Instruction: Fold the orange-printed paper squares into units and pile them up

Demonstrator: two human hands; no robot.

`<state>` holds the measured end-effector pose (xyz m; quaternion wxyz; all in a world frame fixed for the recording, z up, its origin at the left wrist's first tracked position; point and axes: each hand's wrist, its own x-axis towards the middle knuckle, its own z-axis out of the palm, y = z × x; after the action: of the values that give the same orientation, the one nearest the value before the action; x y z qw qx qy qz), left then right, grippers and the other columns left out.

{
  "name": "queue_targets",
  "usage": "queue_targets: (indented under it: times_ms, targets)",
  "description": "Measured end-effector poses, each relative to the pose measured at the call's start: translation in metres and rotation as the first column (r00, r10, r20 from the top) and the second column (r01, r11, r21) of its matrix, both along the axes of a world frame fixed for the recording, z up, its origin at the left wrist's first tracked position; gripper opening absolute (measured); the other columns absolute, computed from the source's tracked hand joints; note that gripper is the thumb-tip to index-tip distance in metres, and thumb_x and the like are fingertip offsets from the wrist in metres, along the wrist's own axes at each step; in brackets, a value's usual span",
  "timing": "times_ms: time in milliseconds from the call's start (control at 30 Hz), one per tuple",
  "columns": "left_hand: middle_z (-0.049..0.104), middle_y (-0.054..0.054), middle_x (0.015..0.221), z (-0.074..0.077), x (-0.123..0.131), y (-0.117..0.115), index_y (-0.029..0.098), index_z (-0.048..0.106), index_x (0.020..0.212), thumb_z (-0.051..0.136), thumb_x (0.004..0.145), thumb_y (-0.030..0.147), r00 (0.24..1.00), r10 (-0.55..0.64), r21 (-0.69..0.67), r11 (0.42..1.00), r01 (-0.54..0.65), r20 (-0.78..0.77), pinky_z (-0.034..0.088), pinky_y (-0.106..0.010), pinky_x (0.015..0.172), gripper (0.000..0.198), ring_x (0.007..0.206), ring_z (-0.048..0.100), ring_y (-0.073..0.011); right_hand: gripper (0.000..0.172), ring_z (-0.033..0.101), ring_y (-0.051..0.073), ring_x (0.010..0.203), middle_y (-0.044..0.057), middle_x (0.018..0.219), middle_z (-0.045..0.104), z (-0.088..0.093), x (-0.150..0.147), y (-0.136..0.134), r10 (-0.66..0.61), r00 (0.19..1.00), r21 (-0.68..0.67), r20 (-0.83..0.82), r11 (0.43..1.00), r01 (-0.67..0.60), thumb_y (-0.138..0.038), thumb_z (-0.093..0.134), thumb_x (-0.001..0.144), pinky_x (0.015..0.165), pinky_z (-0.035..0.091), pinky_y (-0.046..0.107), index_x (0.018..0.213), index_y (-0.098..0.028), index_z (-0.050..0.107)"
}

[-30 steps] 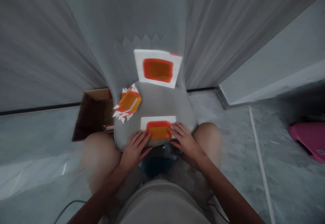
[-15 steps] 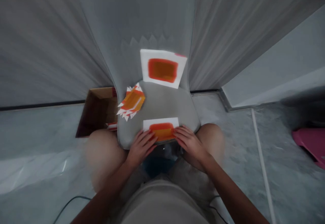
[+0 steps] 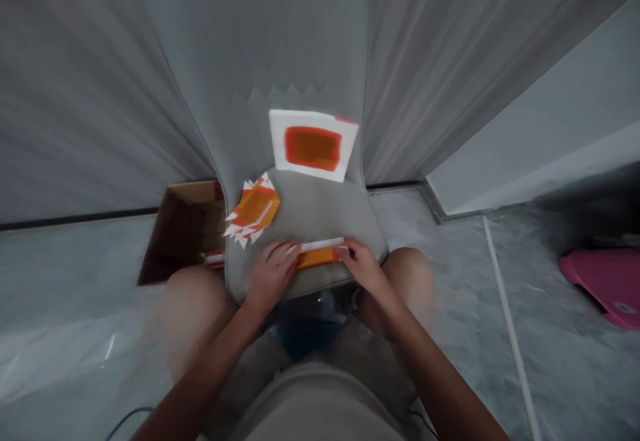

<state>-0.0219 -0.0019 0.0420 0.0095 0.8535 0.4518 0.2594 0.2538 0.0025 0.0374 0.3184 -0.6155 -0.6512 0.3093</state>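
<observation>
Near the front edge of a grey chair seat lies a sheet of white paper with an orange-red printed block, its far edge folded up toward me. My left hand grips the sheet's left end, fingers curled over the fold. At the right end my right hand pinches the paper between thumb and fingers. Behind it, a stack of white sheets with the same orange block leans against the chair's backrest. A pile of folded orange and white paper pieces with pointed corners sits on the seat's left side.
The grey chair stands between my knees against a grey curtain. An open cardboard box is on the floor to its left, a folded piece inside. A pink plastic object lies at the far right.
The sheet's far edge, flat before, is now folded up toward me. My fingers have moved from lying on its lower part to gripping both ends. The view has shifted slightly.
</observation>
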Motion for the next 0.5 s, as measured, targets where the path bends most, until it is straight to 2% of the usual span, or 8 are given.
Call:
queue_targets:
  times_ms: [100, 167, 233, 300, 367, 433, 500]
  targets:
    - [0.07, -0.006, 0.143, 0.001, 0.006, -0.009, 0.027, 0.067, 0.141, 0.054, 0.104, 0.018, 0.991, -0.108, 0.049, 0.992, 0.112, -0.079, 0.046, -0.048, 0.119, 0.04, 0.139, 0.059, -0.0272, 0.025, 0.065, 0.021, 0.081, 0.006, 0.082, 0.068, -0.005, -0.006, 0.011, -0.042, 0.993, 0.012, 0.108, 0.999, 0.041, -0.033, 0.06, 0.098, 0.079, 0.052, 0.032, 0.083, -0.02, 0.074]
    - [0.067, -0.005, 0.147, -0.003, 0.011, -0.016, 0.025, 0.065, 0.144, 0.051, 0.104, 0.015, 0.974, -0.181, 0.032, 0.982, 0.187, -0.137, 0.041, -0.048, 0.125, 0.044, 0.141, 0.057, -0.0262, 0.024, 0.065, 0.022, 0.083, 0.007, 0.083, 0.069, -0.009, -0.01, 0.012, -0.067, 0.985, 0.027, 0.157, 0.998, 0.063, -0.033, 0.06, 0.098, 0.081, 0.053, 0.033, 0.084, -0.02, 0.075]
    - [0.065, -0.005, 0.15, -0.01, 0.014, -0.021, 0.022, 0.063, 0.146, 0.048, 0.103, 0.012, 0.963, -0.201, 0.017, 0.978, 0.207, -0.179, 0.039, -0.05, 0.128, 0.047, 0.143, 0.056, -0.0266, 0.024, 0.067, 0.023, 0.086, 0.008, 0.087, 0.071, -0.013, -0.014, 0.009, -0.105, 0.977, 0.053, 0.183, 0.994, 0.096, -0.034, 0.059, 0.099, 0.085, 0.055, 0.036, 0.092, -0.019, 0.076]
    - [0.063, -0.006, 0.152, -0.018, 0.015, -0.021, 0.02, 0.063, 0.146, 0.047, 0.102, 0.01, 0.96, -0.206, 0.013, 0.977, 0.212, -0.192, 0.038, -0.05, 0.128, 0.048, 0.144, 0.056, -0.0265, 0.027, 0.069, 0.027, 0.096, 0.013, 0.101, 0.074, -0.014, -0.019, 0.0, -0.18, 0.958, 0.121, 0.221, 0.98, 0.157, -0.035, 0.057, 0.101, 0.09, 0.057, 0.041, 0.108, -0.017, 0.076]
    - [0.062, -0.007, 0.153, -0.025, 0.013, -0.017, 0.019, 0.062, 0.147, 0.048, 0.102, 0.01, 0.958, -0.221, 0.009, 0.974, 0.227, -0.184, 0.039, -0.048, 0.129, 0.048, 0.145, 0.055, -0.0253, 0.034, 0.066, 0.031, 0.116, 0.019, 0.123, 0.071, -0.015, -0.025, -0.011, -0.246, 0.925, 0.241, 0.29, 0.954, 0.178, -0.034, 0.055, 0.104, 0.103, 0.054, 0.049, 0.126, -0.015, 0.072]
    - [0.062, -0.007, 0.153, -0.029, 0.011, -0.012, 0.018, 0.061, 0.148, 0.048, 0.102, 0.009, 0.959, -0.235, 0.013, 0.971, 0.24, -0.161, 0.039, -0.047, 0.128, 0.049, 0.145, 0.056, -0.0236, 0.037, 0.058, 0.033, 0.135, 0.02, 0.14, 0.065, -0.015, -0.032, -0.022, -0.214, 0.902, 0.347, 0.376, 0.935, 0.077, -0.028, 0.052, 0.106, 0.118, 0.044, 0.057, 0.136, -0.016, 0.067]
    - [0.063, -0.007, 0.152, -0.03, 0.01, -0.008, 0.02, 0.06, 0.149, 0.048, 0.101, 0.009, 0.961, -0.24, 0.021, 0.969, 0.245, -0.137, 0.04, -0.046, 0.128, 0.051, 0.145, 0.056, -0.023, 0.038, 0.051, 0.032, 0.145, 0.018, 0.148, 0.062, -0.017, -0.037, -0.028, -0.102, 0.89, 0.366, 0.444, 0.927, -0.077, -0.025, 0.05, 0.106, 0.127, 0.033, 0.059, 0.141, -0.017, 0.065]
